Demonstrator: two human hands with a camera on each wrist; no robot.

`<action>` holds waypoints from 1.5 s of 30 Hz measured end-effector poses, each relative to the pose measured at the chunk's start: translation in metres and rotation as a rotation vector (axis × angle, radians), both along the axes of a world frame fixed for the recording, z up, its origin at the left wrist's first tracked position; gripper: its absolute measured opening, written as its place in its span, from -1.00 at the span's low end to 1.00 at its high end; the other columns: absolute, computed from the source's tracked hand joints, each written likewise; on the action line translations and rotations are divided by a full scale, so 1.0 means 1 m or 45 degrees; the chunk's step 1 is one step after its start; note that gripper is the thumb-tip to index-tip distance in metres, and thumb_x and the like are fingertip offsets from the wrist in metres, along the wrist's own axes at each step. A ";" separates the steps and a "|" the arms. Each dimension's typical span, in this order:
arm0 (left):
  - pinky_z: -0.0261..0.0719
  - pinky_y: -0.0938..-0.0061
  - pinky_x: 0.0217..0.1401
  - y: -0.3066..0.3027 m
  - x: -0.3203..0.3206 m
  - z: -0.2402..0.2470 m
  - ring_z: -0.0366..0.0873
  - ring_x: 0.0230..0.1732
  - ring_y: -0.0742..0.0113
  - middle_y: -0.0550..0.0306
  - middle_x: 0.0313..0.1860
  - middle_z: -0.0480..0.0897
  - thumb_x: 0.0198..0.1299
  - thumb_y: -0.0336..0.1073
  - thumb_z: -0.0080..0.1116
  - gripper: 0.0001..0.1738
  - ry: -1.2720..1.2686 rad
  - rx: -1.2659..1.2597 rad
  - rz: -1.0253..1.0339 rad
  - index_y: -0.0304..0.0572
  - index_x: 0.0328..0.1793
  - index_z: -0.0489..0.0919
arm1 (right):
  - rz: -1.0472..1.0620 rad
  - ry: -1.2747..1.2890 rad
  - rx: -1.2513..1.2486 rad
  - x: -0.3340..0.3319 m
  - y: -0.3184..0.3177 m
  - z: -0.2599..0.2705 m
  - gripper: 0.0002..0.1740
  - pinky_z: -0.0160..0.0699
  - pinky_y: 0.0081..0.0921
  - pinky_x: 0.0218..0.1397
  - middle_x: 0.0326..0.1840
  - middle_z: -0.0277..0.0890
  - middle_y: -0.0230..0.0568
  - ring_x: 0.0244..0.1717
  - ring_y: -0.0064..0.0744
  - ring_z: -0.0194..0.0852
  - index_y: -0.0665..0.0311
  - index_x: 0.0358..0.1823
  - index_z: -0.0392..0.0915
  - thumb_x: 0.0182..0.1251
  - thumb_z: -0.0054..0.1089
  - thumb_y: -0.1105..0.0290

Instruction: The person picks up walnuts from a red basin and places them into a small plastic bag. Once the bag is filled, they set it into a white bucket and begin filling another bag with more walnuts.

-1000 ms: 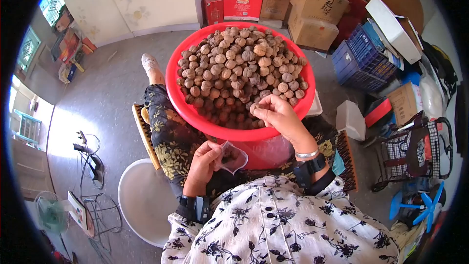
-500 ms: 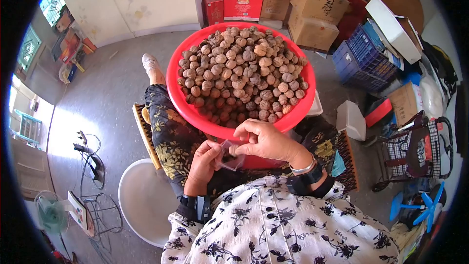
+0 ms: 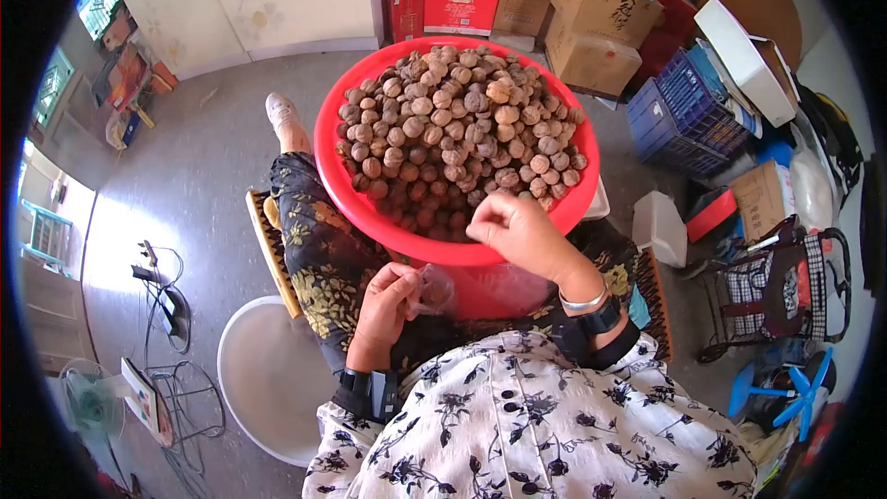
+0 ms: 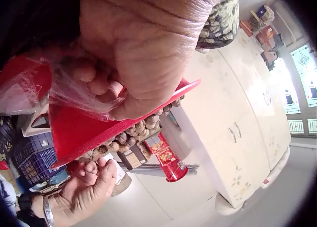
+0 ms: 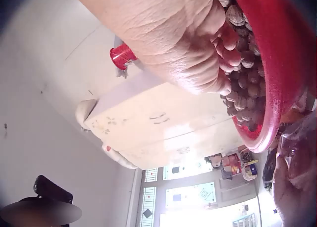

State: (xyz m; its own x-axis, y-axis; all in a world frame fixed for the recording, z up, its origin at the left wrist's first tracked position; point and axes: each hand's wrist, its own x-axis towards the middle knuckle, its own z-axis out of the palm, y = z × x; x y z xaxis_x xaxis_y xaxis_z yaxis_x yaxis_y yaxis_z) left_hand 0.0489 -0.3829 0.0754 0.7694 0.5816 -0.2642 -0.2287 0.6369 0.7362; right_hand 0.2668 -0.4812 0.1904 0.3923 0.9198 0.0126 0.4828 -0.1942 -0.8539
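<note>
A red basin (image 3: 334,187), heaped with walnuts (image 3: 443,120), stands between the person's knees. Below its near rim, the left hand (image 3: 383,300) pinches the edge of a small clear plastic bag (image 3: 434,292); in the left wrist view the crinkled bag (image 4: 74,88) hangs from the fingers. The right hand (image 3: 527,238) is over the near right rim, its fingertips close to the walnuts. Its fingers are loosely bent in the left wrist view, and no walnut shows between them. In the right wrist view, walnuts (image 5: 242,83) lie right beside these fingers.
A white tub (image 3: 268,379) sits on the floor at the left, near a power strip (image 3: 174,312) with cables. Cardboard boxes (image 3: 601,28) are stacked at the back. On the right are blue crates (image 3: 688,115) and a checked trolley (image 3: 781,286).
The right hand carried a walnut from the basin to the bag's mouth, then moved back up over the basin rim. The left hand stays in place with the bag.
</note>
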 end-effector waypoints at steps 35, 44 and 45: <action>0.33 0.66 -0.62 0.001 -0.003 0.005 0.40 -0.68 0.52 0.23 -0.58 0.55 0.31 -0.31 0.22 -0.89 0.021 -0.018 -0.082 -0.15 -0.26 0.58 | -0.148 -0.110 0.160 0.028 0.007 -0.002 -0.84 0.51 -0.42 -0.34 -0.52 0.57 -0.15 -0.49 -0.40 0.53 0.36 -0.30 0.53 0.20 0.34 0.45; 0.33 0.65 -0.61 -0.001 -0.004 0.010 0.40 -0.67 0.52 0.25 -0.57 0.54 0.31 -0.32 0.21 -0.91 -0.002 -0.055 -0.087 -0.13 -0.25 0.59 | -0.309 -0.785 0.215 0.055 0.057 -0.014 -0.52 0.56 -0.08 0.00 0.00 0.43 0.03 -0.05 0.12 0.53 0.15 0.10 0.40 0.12 0.31 0.46; 0.33 0.65 -0.61 -0.001 -0.004 0.010 0.40 -0.67 0.52 0.25 -0.57 0.54 0.31 -0.32 0.21 -0.91 -0.003 -0.054 -0.085 -0.13 -0.25 0.59 | -0.307 -0.786 0.216 0.056 0.060 -0.014 -0.52 0.56 -0.08 0.00 0.00 0.43 0.03 -0.05 0.12 0.53 0.15 0.10 0.40 0.12 0.31 0.46</action>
State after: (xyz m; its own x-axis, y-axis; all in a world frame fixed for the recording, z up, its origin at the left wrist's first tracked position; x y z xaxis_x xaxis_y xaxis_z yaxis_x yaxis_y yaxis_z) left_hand 0.0448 -0.3841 0.0856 0.8069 0.5171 -0.2856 -0.1863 0.6816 0.7076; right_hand 0.3224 -0.4209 0.1762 0.4606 0.7729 0.4364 0.8511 -0.2452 -0.4642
